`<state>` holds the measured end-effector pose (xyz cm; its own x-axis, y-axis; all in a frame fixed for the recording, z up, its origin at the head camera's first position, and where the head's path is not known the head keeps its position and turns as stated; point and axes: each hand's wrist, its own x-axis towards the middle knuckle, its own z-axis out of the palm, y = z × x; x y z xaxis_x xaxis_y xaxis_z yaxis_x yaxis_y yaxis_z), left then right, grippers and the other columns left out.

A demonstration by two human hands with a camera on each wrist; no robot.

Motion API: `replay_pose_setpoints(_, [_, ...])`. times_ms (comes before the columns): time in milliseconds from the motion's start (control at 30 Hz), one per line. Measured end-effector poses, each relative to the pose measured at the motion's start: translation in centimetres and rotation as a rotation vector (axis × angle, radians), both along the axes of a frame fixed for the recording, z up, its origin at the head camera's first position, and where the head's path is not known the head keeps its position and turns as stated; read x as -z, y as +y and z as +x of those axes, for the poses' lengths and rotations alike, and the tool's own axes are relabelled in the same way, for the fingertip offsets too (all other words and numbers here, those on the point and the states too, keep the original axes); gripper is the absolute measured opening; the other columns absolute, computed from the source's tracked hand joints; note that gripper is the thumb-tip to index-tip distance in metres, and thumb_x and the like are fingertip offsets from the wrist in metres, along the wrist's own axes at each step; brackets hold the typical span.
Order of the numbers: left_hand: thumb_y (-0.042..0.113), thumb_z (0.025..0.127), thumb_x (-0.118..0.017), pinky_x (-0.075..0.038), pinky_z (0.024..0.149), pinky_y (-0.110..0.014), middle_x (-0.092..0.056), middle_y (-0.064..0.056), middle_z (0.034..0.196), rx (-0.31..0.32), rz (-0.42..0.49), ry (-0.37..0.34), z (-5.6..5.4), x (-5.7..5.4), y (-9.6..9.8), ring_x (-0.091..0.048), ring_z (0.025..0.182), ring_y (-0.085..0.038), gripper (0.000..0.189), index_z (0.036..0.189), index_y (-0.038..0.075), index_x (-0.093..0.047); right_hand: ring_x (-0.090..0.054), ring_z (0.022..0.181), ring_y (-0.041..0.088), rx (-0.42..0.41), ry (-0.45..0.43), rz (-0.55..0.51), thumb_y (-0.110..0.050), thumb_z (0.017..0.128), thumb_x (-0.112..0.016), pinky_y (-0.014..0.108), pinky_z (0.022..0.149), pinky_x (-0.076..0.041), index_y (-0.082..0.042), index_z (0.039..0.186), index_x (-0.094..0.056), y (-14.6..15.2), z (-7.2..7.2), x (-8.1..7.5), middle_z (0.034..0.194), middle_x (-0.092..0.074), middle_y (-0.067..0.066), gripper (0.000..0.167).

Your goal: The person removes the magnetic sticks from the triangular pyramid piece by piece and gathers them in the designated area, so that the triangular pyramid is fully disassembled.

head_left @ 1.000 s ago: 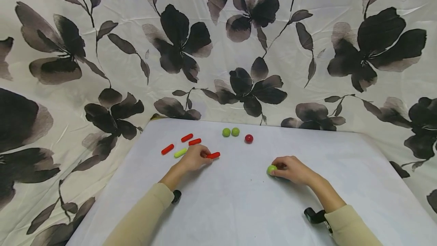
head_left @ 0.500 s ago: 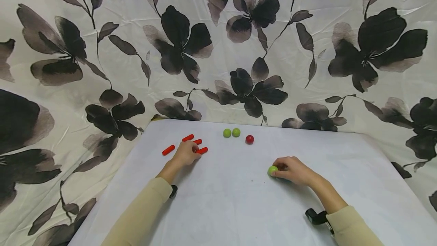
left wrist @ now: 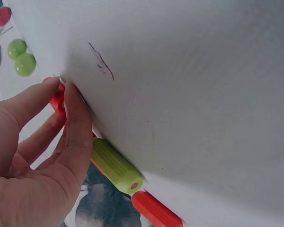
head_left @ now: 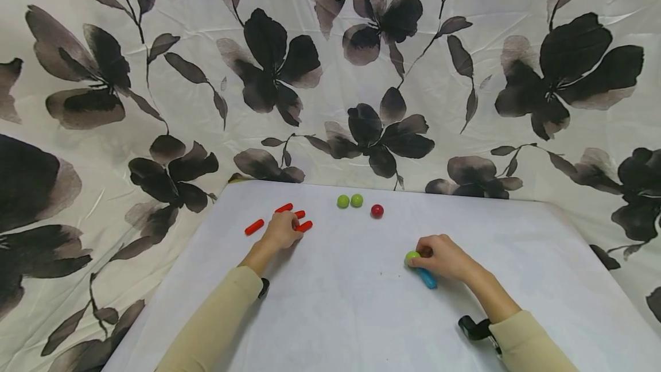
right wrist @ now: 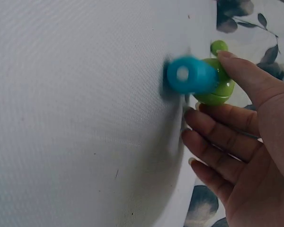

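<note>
My left hand (head_left: 281, 232) pinches a short red stick (head_left: 306, 226) between thumb and fingertips, at the left of the table. In the left wrist view a yellow-green stick (left wrist: 114, 165) lies just beyond the fingers, with another red stick (left wrist: 155, 209) past its end. From the head the left hand hides the yellow-green one. My right hand (head_left: 442, 257) holds a green ball (head_left: 411, 256) between thumb and fingertips. Against the ball's near side is a blue stick (head_left: 427, 278), its round end (right wrist: 183, 74) blurred in the right wrist view.
Behind the left hand lie more red sticks (head_left: 254, 227), some partly covered. Two green balls (head_left: 349, 201) sit side by side near the back edge, with a dark red ball (head_left: 377, 211) to their right. Floral cloth (head_left: 379, 82) hangs behind the white table (head_left: 335, 303).
My left hand has moved left with the red stick, towards the other sticks, and now covers the yellow-green one. Beside the right hand's green ball, the blue stick has come into sight.
</note>
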<state>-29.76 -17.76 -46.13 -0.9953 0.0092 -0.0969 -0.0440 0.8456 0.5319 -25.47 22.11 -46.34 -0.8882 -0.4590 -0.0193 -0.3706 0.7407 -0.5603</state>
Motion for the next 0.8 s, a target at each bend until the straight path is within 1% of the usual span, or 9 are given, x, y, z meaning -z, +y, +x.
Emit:
replay_pose_setpoints(100, [0.010, 0.089, -0.078, -0.053, 0.072, -0.033, -0.066, -0.012, 0.094, 0.003, -0.004, -0.001, 0.0, -0.1, -0.1, -0.057, 0.093, -0.028, 0.018, 0.098, -0.001, -0.068, -0.051, 0.070, 0.012, 0.034, 0.015, 0.028, -0.034, 0.089, -0.080, 0.029, 0.065, -0.044, -0.013, 0.084, -0.071, 0.0, 0.2, -0.2, 0.073, -0.060, -0.006, 0.023])
replay_pose_setpoints(167, [0.009, 0.089, -0.078, -0.053, 0.074, -0.035, -0.066, -0.012, 0.093, 0.008, -0.008, 0.002, 0.0, -0.2, -0.1, -0.057, 0.093, -0.028, 0.017, 0.097, -0.001, -0.067, -0.051, 0.070, 0.012, 0.032, 0.018, 0.039, -0.037, 0.089, -0.079, 0.029, 0.063, -0.043, -0.013, 0.083, -0.071, 0.1, 0.2, -0.4, 0.072, -0.059, -0.006, 0.026])
replay_pose_setpoints(267, [0.010, 0.088, -0.079, -0.054, 0.077, -0.037, -0.066, -0.011, 0.093, 0.020, -0.013, 0.007, 0.1, -0.3, -0.1, -0.057, 0.095, -0.029, 0.018, 0.097, -0.001, -0.067, -0.052, 0.073, 0.013, -0.013, 0.028, 0.025, -0.037, 0.092, -0.077, 0.029, 0.065, -0.045, -0.009, 0.094, -0.074, 0.5, 0.2, -0.9, 0.077, -0.062, -0.005, 0.028])
replay_pose_setpoints(400, [0.010, 0.088, -0.079, -0.054, 0.081, -0.039, -0.066, -0.013, 0.099, 0.030, -0.026, 0.005, 0.5, -0.6, -0.2, -0.057, 0.098, -0.029, 0.023, 0.103, -0.002, -0.067, -0.057, 0.086, 0.016, -0.125, 0.039, -0.038, -0.015, 0.096, -0.070, 0.033, 0.075, -0.050, -0.002, 0.121, -0.070, 1.1, 0.1, -1.5, 0.098, -0.068, 0.003, 0.027])
replay_pose_setpoints(500, [0.011, 0.088, -0.079, -0.055, 0.083, -0.040, -0.066, -0.015, 0.108, 0.024, -0.034, 0.002, 0.8, -0.9, -0.3, -0.058, 0.102, -0.030, 0.031, 0.114, -0.003, -0.067, -0.060, 0.097, 0.020, -0.223, 0.016, -0.060, 0.005, 0.094, -0.060, 0.041, 0.085, -0.052, -0.004, 0.130, -0.067, 1.2, 0.0, -1.6, 0.115, -0.067, 0.007, 0.038])
replay_pose_setpoints(567, [0.010, 0.089, -0.079, -0.057, 0.083, -0.039, -0.065, -0.017, 0.115, 0.018, -0.026, 0.000, 1.2, -1.3, -0.3, -0.058, 0.105, -0.031, 0.038, 0.121, -0.004, -0.066, -0.060, 0.100, 0.022, -0.267, -0.003, -0.055, 0.011, 0.091, -0.058, 0.046, 0.088, -0.052, -0.006, 0.129, -0.069, 1.1, 0.0, -1.5, 0.119, -0.066, 0.006, 0.043])
replay_pose_setpoints(633, [0.010, 0.089, -0.078, -0.058, 0.082, -0.040, -0.065, -0.019, 0.119, 0.023, -0.012, 0.008, 1.6, -1.7, -0.3, -0.058, 0.107, -0.032, 0.041, 0.126, -0.004, -0.065, -0.061, 0.100, 0.021, -0.298, -0.012, -0.049, 0.010, 0.090, -0.061, 0.047, 0.089, -0.052, -0.006, 0.125, -0.072, 0.9, -0.2, -1.3, 0.117, -0.067, 0.004, 0.041])
replay_pose_setpoints(733, [0.009, 0.090, -0.077, -0.057, 0.085, -0.041, -0.064, -0.020, 0.123, 0.041, 0.021, 0.020, 2.1, -2.2, -0.2, -0.057, 0.111, -0.034, 0.041, 0.127, -0.005, -0.064, -0.063, 0.095, 0.018, -0.303, -0.013, -0.050, 0.003, 0.089, -0.071, 0.044, 0.086, -0.053, -0.005, 0.118, -0.075, 0.8, -0.4, -1.1, 0.110, -0.069, 0.001, 0.031])
replay_pose_setpoints(800, [0.009, 0.091, -0.077, -0.055, 0.088, -0.044, -0.063, -0.020, 0.125, 0.053, 0.031, 0.027, 2.5, -2.5, -0.1, -0.056, 0.114, -0.034, 0.040, 0.126, -0.004, -0.065, -0.064, 0.091, 0.017, -0.293, -0.011, -0.049, -0.002, 0.088, -0.077, 0.041, 0.084, -0.054, -0.003, 0.116, -0.076, 0.7, -0.6, -1.1, 0.106, -0.071, 0.000, 0.028])
